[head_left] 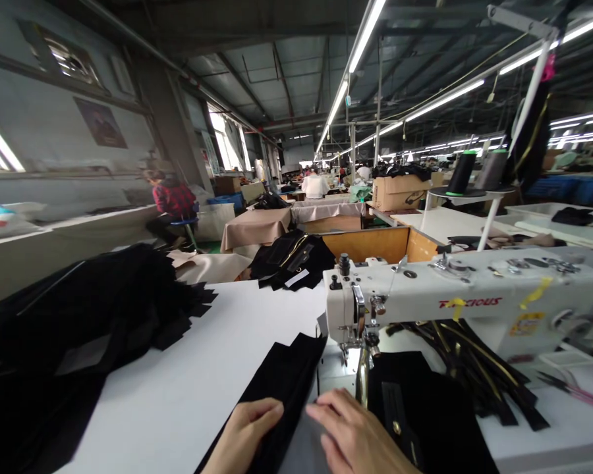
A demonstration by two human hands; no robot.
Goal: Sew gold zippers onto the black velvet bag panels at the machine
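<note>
My left hand (247,431) grips a long black fabric piece (291,368), thumb on top and the other fingers hidden beneath it. The fabric runs up the white table towards the needle area of a white sewing machine (405,296). My right hand (353,428) lies just in front of the presser foot (348,355), fingers apart and pointing left, tips beside the fabric's edge. A gold zipper (362,378) passes under the machine head next to it. Right of that hand rests a black fabric panel (425,401) with a zipped strip (393,408) on it.
Black cut pieces (103,309) are heaped at left; another black stack (294,257) sits behind the table. Loose gold zippers (467,362) lie under the machine arm, with scissors (573,388) at right. Thread cones (462,172) stand behind. A person (172,201) sits far left.
</note>
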